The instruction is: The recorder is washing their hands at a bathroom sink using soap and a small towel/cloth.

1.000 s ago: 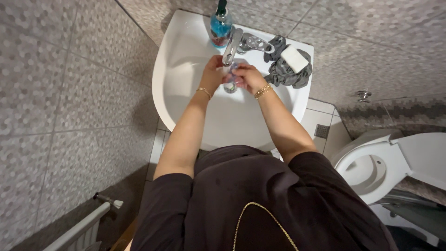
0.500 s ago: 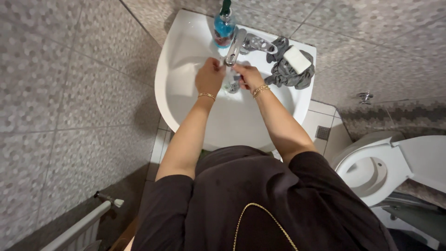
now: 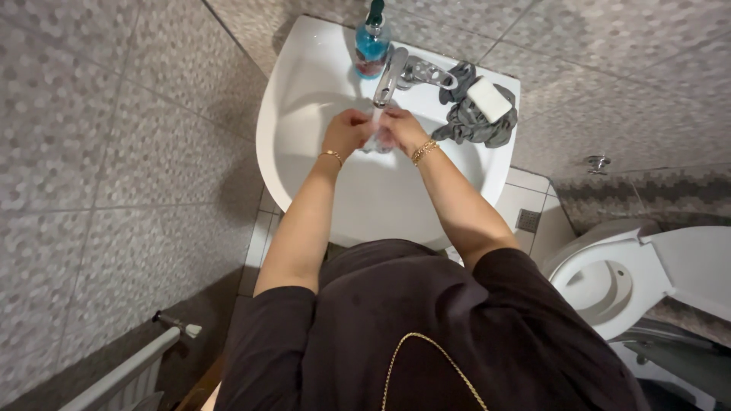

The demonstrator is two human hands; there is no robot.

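A grey tiled bathroom holds a white ceramic washbasin (image 3: 304, 152); beside it stands a white toilet bowl (image 3: 609, 281); on the rim lie a crumpled grey cloth (image 3: 476, 125), a white bar of soap (image 3: 489, 99) and a blue liquid soap bottle (image 3: 371, 42). Under the chrome tap (image 3: 388, 76) the left hand (image 3: 346, 133) and right hand (image 3: 400, 131) touch, fingers curled together, holding nothing that I can tell; it is better to keep them low over the bowl, so water does not splash.

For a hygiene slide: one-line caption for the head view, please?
Left hand and right hand meet under the chrome tap over a white ceramic basin.
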